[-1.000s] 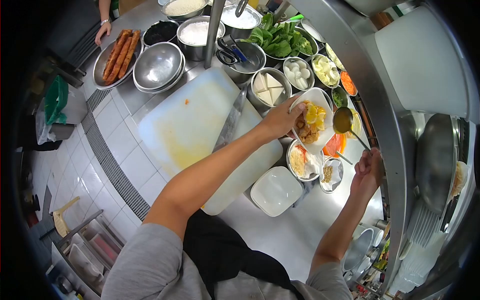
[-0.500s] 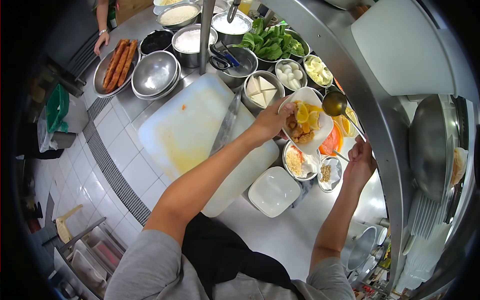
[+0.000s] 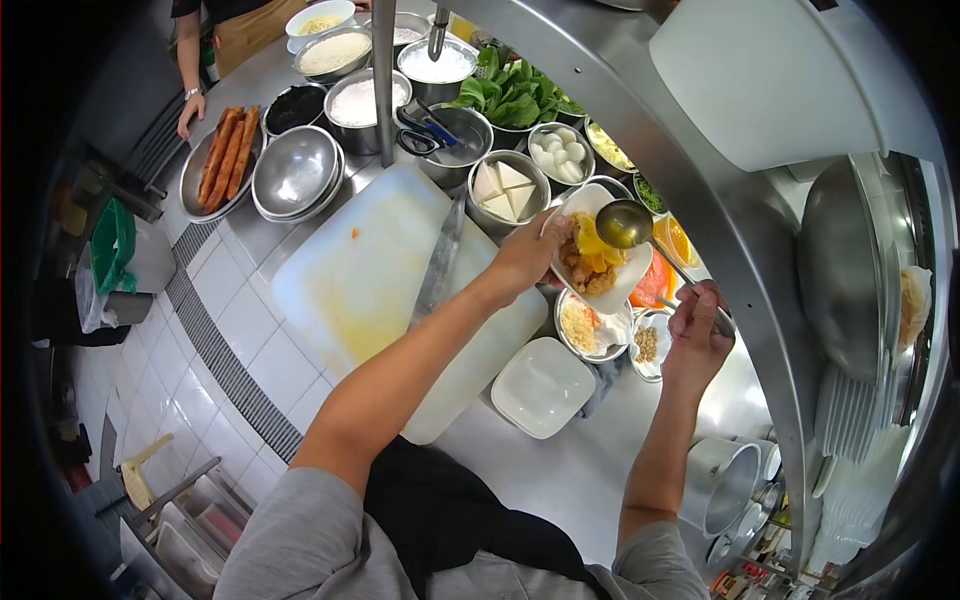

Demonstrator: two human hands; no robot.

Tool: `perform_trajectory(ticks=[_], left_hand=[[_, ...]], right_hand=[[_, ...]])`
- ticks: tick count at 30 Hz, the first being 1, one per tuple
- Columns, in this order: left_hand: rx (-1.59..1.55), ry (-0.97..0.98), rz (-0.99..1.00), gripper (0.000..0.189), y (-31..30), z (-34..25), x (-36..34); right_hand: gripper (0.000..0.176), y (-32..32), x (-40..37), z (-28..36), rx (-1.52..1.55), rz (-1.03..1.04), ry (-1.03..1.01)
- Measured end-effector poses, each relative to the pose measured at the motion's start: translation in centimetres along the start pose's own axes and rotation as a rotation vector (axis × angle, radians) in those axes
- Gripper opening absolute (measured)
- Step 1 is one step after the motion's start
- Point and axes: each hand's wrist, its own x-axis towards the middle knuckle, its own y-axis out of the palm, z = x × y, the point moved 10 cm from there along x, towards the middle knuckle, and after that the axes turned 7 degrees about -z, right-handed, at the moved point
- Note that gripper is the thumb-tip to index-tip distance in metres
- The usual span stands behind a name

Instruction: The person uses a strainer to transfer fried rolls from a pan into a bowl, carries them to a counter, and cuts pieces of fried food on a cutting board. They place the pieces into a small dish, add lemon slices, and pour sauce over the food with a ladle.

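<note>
My left hand (image 3: 527, 252) grips the near edge of a white square plate (image 3: 633, 274) holding fried pieces under yellow sauce (image 3: 590, 262), tilted above the steel counter. My right hand (image 3: 697, 325) holds the long handle of a steel ladle (image 3: 624, 224). The ladle's bowl sits over the plate's upper right part, above the food. Below the plate are a bowl with shredded food (image 3: 588, 328) and a small bowl of nuts (image 3: 650, 345).
A white cutting board (image 3: 380, 270) with a knife (image 3: 440, 262) lies left of the plate. An empty white plate (image 3: 543, 387) sits near me. Steel bowls of tofu (image 3: 505, 188), greens (image 3: 515, 95), eggs (image 3: 558, 152) and scissors (image 3: 425, 132) line the back. Another person's hand (image 3: 188, 112) rests by a tray of fried sticks (image 3: 222, 155).
The ladle has swung left from beside the plate to over it, and yellow sauce now covers the food. Plate and both hands have shifted slightly up and left in view.
</note>
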Motion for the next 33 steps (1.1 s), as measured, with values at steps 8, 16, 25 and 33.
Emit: perform_trajectory(ticks=[8, 16, 25, 33], left_hand=[[0.041, 0.045, 0.008, 0.067, -0.1, 0.0, -0.7], [-0.052, 0.075, -0.033, 0.06, -0.2, 1.5, 0.8], [-0.104, 0.097, -0.063, 0.06, 0.9, 2.5, 2.1], [-0.156, 0.063, -0.039, 0.06, 1.7, 2.0, 2.3]], right_hand=[[0.025, 1.3, -0.9, 2.0, -0.038, 0.031, -0.22], [0.024, 1.9, -2.3, 0.2, -0.23, 0.049, -0.218], [0.016, -4.2, 2.1, -8.7, 0.327, -0.175, 0.28], [0.017, -14.4, 12.2, -14.8, 0.361, -0.365, 0.335]])
